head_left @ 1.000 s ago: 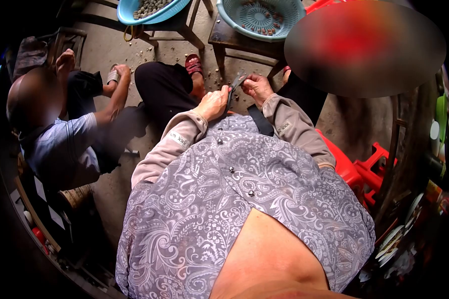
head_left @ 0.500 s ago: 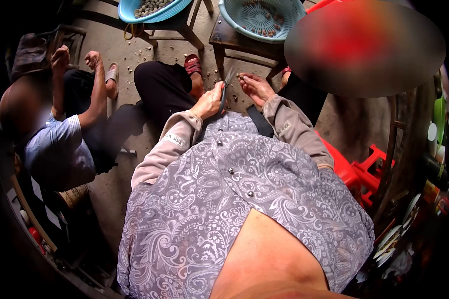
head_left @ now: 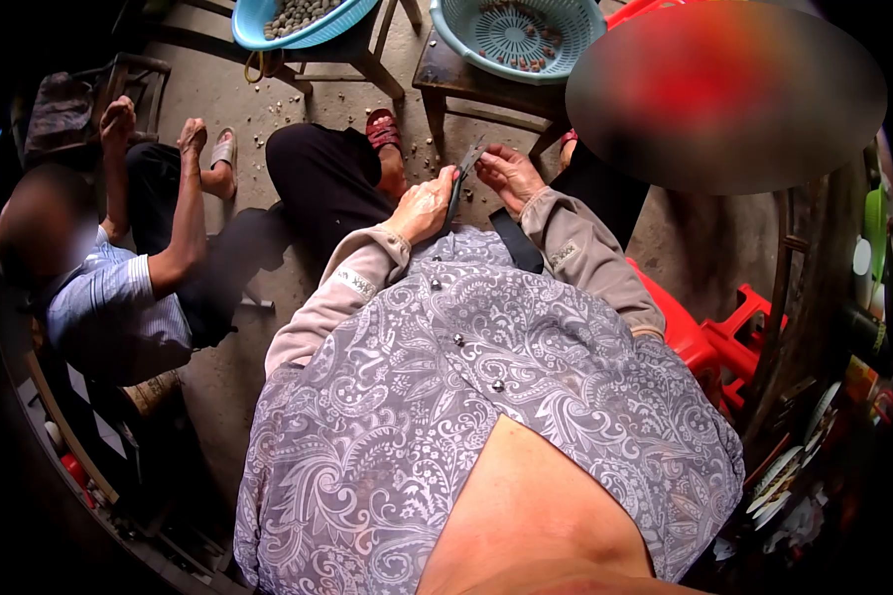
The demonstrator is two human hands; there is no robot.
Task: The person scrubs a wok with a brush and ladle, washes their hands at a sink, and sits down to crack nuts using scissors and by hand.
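Note:
My left hand (head_left: pixel 424 206) is closed around a pair of scissors (head_left: pixel 453 203) with dark handles. The blades point up and to the right, towards my right hand (head_left: pixel 512 178). That hand's fingers pinch a small brownish piece close to the blade tips; it is too small to name and partly hidden by the fingers. Beyond my hands, a pale blue colander (head_left: pixel 456 40) with some reddish-brown pieces stands on a wooden stool (head_left: pixel 437 71). Further left, a blue basket (head_left: pixel 251 30) holds many small round grey-brown things.
A seated person (head_left: pixel 119 297) at the left has both forearms raised. Small bits (head_left: pixel 258 124) of debris lie scattered over the concrete floor. Red plastic stools (head_left: pixel 734 337) stand by my right side. A blurred patch covers the upper right.
The scissors have moved right, bringing the blades close to my right fingers and the small piece. The seated person's hands have shifted slightly.

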